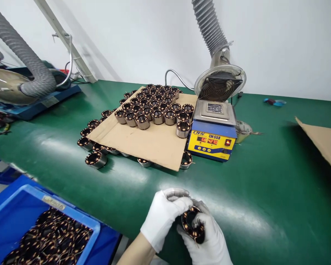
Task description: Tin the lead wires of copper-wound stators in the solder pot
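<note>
My right hand (206, 232), in a white glove, grips a motor stator (187, 222), a dark steel ring with copper windings round its inside. The thumb and fingers wrap its wall, and part reaches into the opening. A thin wire end sticks out at the stator's lower edge. My left hand (167, 213), also gloved and greyed at the fingertips, is closed in a pinch at the upper left rim. Whatever lies between those fingertips is hidden. Both hands are above the front of the green table (253, 191).
Many stators (142, 120) stand on a cardboard sheet (157, 143), with more beneath it. Right of them sits a yellow-and-blue solder pot (212, 141) under an extraction hood (220, 82). A blue bin (95, 235) of stators is at lower left; another cardboard piece (320, 138) is at right.
</note>
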### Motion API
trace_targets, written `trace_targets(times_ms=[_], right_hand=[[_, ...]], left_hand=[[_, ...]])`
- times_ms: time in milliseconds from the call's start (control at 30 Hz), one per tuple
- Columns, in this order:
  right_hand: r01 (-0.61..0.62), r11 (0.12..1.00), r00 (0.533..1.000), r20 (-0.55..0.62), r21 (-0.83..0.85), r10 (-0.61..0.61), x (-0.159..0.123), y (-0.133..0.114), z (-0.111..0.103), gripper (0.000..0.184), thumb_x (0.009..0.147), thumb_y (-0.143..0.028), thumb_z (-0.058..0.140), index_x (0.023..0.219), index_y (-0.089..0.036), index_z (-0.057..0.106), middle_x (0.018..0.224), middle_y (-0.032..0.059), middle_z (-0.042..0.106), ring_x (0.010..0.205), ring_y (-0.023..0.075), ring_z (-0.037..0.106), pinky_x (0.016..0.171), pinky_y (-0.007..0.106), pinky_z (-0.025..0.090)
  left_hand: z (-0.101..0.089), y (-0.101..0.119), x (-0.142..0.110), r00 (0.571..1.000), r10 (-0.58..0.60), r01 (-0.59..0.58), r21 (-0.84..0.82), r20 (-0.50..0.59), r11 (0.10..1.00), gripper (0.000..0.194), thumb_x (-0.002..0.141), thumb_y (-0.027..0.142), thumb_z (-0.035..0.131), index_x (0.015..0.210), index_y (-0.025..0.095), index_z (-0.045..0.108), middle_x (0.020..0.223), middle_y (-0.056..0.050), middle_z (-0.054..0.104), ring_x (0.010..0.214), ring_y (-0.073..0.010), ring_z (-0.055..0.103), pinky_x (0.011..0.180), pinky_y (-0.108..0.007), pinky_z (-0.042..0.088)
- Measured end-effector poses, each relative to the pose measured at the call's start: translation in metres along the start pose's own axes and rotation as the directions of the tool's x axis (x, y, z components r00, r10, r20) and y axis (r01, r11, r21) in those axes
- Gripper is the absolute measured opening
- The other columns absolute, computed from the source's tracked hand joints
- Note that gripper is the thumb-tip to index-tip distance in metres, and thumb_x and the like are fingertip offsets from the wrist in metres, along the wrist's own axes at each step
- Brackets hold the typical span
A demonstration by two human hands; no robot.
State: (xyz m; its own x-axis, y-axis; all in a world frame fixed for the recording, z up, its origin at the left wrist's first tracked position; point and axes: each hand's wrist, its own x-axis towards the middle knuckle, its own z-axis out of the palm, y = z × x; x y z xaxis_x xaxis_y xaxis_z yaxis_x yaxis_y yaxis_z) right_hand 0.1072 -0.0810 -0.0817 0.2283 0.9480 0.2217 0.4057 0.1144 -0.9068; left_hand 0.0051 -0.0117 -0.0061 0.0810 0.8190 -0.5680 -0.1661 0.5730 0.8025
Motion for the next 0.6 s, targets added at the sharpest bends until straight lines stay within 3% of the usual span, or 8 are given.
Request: trace_targets(times_ms=[100,233,267,333,400,500,600], right_hand=[[0.024,1.0,1.0,0.015,0.001,-0.024,0.001,0.002,-0.001,0.021,0.07,-0.035,0.07,0.079,-0.028,0.053,0.114,0.007,0.064,0.108,0.0296,0.056,0.095,0.049,0.039],[0.104,0.994,0.994,0.024,-0.025,-0.103,0.001,0.01,-0.004,0.022,0.07,-0.033,0.071,0.081,-0.028,0.053,0.114,0.0062,0.064,0.106,0.0281,0.057,0.089,0.045,0.043],[0.112,0.993,0.994,0.021,-0.034,-0.112,0.0,0.012,-0.003,0.023,0.071,-0.034,0.071,0.082,-0.028,0.053,0.113,0.0061,0.064,0.106,0.028,0.057,0.089,0.045,0.043],[0.126,0.99,0.992,0.013,-0.062,-0.125,-0.002,0.017,-0.003,0.026,0.07,-0.036,0.071,0.088,-0.029,0.054,0.113,0.0069,0.064,0.107,0.0287,0.057,0.09,0.045,0.043],[0.135,0.987,0.991,0.029,-0.085,-0.133,-0.005,0.02,-0.002,0.029,0.07,-0.039,0.07,0.092,-0.028,0.054,0.112,0.0086,0.064,0.107,0.0301,0.057,0.09,0.047,0.043],[0.096,0.992,0.995,0.03,-0.087,-0.093,-0.006,0.023,-0.001,0.025,0.07,-0.041,0.069,0.085,-0.027,0.054,0.113,0.0105,0.063,0.108,0.0322,0.056,0.088,0.049,0.044],[0.059,0.997,0.998,0.017,-0.052,-0.058,-0.003,0.021,-0.003,0.024,0.068,-0.038,0.072,0.078,-0.028,0.053,0.114,0.0091,0.063,0.108,0.0324,0.056,0.088,0.05,0.044]], left_hand=[[0.006,0.001,0.0,1.0,0.015,-0.015,0.038,0.009,0.999,0.012,0.05,0.02,0.068,0.059,0.014,0.062,0.055,0.0,0.063,0.053,-0.0123,0.055,0.053,-0.022,0.043],[0.006,-0.001,0.001,0.99,0.111,-0.104,0.074,-0.086,0.992,0.008,0.049,0.019,0.067,0.053,0.016,0.06,0.054,0.0,0.063,0.054,-0.0139,0.058,0.054,-0.024,0.046],[0.005,-0.002,0.001,0.985,0.134,-0.128,0.066,-0.108,0.99,0.01,0.049,0.019,0.067,0.058,0.016,0.063,0.059,-0.002,0.067,0.059,-0.016,0.061,0.058,-0.025,0.049],[0.003,-0.003,0.0,0.978,0.164,-0.156,0.065,-0.128,0.986,0.033,0.045,0.016,0.071,0.078,0.016,0.068,0.08,-0.005,0.072,0.077,-0.0209,0.066,0.069,-0.027,0.052],[0.004,-0.003,-0.001,0.988,0.145,-0.139,0.099,-0.056,0.985,0.047,0.044,0.014,0.073,0.091,0.015,0.068,0.091,-0.007,0.072,0.087,-0.0239,0.066,0.075,-0.029,0.051],[0.009,0.001,-0.001,0.995,0.055,-0.065,0.114,0.085,0.991,0.019,0.055,0.023,0.068,0.072,0.014,0.07,0.074,-0.006,0.072,0.074,-0.0229,0.066,0.068,-0.03,0.05],[0.01,0.009,0.003,0.997,0.052,-0.055,0.044,0.055,0.998,0.013,0.055,0.023,0.067,0.065,0.014,0.069,0.062,-0.004,0.069,0.065,-0.019,0.063,0.064,-0.028,0.048]])
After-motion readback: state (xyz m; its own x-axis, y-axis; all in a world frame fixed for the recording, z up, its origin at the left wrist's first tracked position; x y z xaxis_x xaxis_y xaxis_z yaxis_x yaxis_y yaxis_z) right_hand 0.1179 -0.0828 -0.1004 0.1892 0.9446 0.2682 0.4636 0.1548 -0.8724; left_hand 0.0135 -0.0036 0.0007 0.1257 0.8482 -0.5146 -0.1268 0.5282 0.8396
